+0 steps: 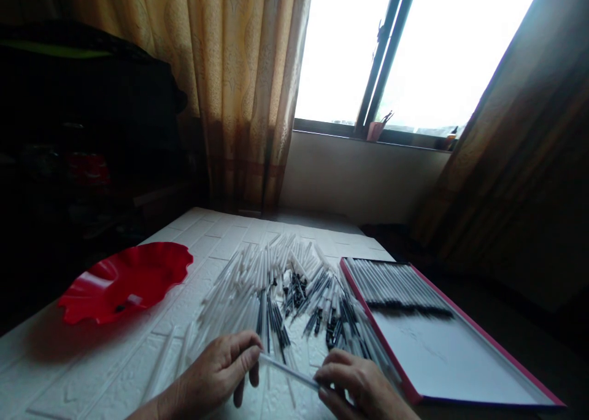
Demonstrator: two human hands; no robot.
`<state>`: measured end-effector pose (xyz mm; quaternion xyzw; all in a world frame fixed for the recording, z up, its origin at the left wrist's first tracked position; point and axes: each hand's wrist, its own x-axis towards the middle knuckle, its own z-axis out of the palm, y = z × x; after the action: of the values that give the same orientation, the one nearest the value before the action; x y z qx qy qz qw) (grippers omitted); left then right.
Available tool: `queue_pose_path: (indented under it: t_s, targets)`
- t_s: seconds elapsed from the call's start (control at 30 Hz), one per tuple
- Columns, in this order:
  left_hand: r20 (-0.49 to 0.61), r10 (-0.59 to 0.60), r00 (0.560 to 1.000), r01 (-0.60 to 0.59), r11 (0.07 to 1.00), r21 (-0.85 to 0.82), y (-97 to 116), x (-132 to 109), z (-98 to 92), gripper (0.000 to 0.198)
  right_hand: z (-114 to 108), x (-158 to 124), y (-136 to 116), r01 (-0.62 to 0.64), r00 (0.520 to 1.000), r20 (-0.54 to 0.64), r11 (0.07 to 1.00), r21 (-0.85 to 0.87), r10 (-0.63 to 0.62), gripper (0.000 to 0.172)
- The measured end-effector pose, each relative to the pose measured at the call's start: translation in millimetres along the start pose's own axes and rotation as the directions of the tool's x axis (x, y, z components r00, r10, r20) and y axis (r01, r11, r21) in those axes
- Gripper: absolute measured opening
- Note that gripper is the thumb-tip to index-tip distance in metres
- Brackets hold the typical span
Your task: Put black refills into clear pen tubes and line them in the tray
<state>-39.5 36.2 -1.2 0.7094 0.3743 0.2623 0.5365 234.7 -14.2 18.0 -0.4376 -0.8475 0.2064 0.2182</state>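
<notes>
- The left hand pinches the left end of a thin clear tube between thumb and fingers.
- The right hand grips the right end of the same tube.
- The tube is at the near side of the white table, stretched between the two hands and tilted down to the right.
- Just past the hands lies a big messy pile of clear tubes, with thin black sticks and little black bits in the middle.
- On the right is a flat box with pink sides. A neat row of tubes with dark near ends fills its far part.
- On the left sits a wavy red bowl.
</notes>
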Motion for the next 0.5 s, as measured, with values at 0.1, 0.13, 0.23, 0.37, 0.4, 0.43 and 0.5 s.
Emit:
queue_pose_path:
  t_s: [0.1, 0.13, 0.23, 0.37, 0.4, 0.43, 0.5]
  targets:
    - [0.014, -0.007, 1.000, 0.007, 1.000, -0.001, -2.0, -0.3, 2.4, 0.064, -6.3, -8.5, 1.5, -0.034, 0.999, 0.034, 0.997, -0.074, 0.037, 0.020]
    - [0.010, -0.007, 1.000, 0.007, 1.000, -0.002, -2.1, -0.3, 2.6, 0.064, -9.3, -11.5, 2.4, -0.041, 0.999, 0.028, 0.995, -0.095, 0.044, 0.019]
    - [-0.010, -0.026, 1.000, 0.026, 1.000, -0.001, -1.9, 0.0, 2.3, 0.066, -21.7, -19.1, 6.0, -0.062, 0.998, -0.035, 0.991, -0.117, 0.058, 0.021]
    - [0.010, -0.060, 0.998, 0.059, 0.997, 0.041, -5.2, 0.9, 2.8, 0.063, -41.6, -25.6, 12.8, -0.178, 0.979, -0.120, 0.977, -0.114, 0.165, 0.030]
    - [0.015, -0.058, 0.998, 0.057, 0.997, 0.054, -6.0, 1.1, 3.1, 0.062, -46.1, -26.9, 15.1, -0.206, 0.972, -0.140, 0.972, -0.116, 0.190, 0.031]
    - [0.019, -0.059, 0.998, 0.058, 0.996, 0.068, -6.3, 1.3, 3.3, 0.061, -50.4, -28.2, 17.8, -0.230, 0.965, -0.158, 0.966, -0.119, 0.210, 0.033]
    - [0.030, -0.078, 0.997, 0.075, 0.992, 0.100, -4.7, 1.4, 3.3, 0.060, -59.0, -30.5, 25.0, -0.277, 0.948, -0.201, 0.952, -0.130, 0.248, 0.034]
